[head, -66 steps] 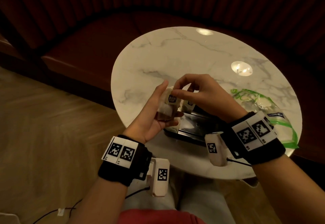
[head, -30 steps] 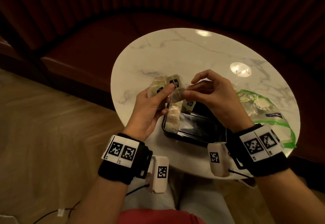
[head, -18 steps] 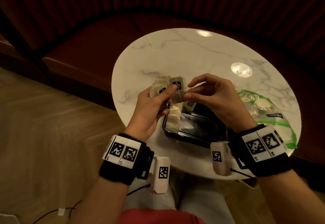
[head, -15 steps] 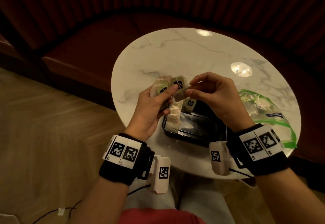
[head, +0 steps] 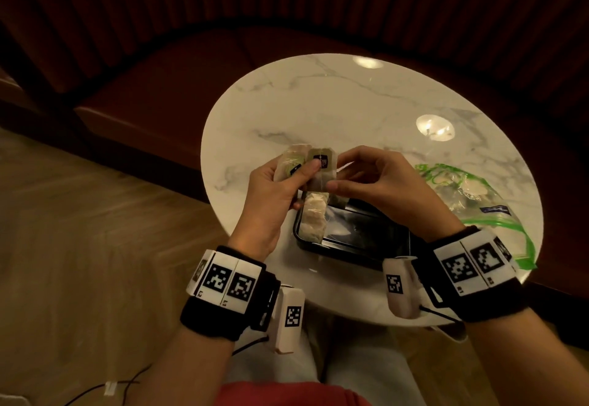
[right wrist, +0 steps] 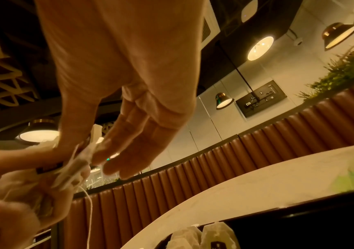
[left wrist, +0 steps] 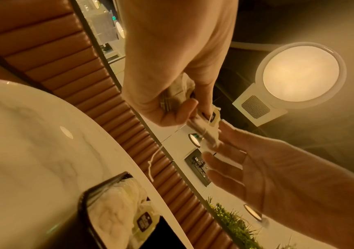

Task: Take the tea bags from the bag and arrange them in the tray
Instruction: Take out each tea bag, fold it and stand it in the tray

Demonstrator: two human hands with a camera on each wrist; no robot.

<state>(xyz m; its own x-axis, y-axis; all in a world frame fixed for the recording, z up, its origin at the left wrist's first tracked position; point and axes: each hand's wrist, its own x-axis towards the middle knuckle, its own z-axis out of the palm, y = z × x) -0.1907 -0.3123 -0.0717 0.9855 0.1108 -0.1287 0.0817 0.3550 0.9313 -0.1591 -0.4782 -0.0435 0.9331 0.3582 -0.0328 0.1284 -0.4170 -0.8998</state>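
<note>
Both hands, left hand [head: 271, 188] and right hand [head: 379, 179], pinching pale papery tea bags [head: 320, 168] with dark tags, over black tray [head: 353, 246]

left hand [left wrist: 171, 87] grips tea bags [left wrist: 177, 94] | right hand [left wrist: 278, 170] pinches one [left wrist: 205, 131] | tray [left wrist: 105, 187] below

- The tray [head: 350, 247] sits on the table [head: 318, 112], near its front edge.
- Tea bags [head: 314, 219] lie in the tray's left end.
- The bag [head: 471, 201] lies right of the tray.
</note>
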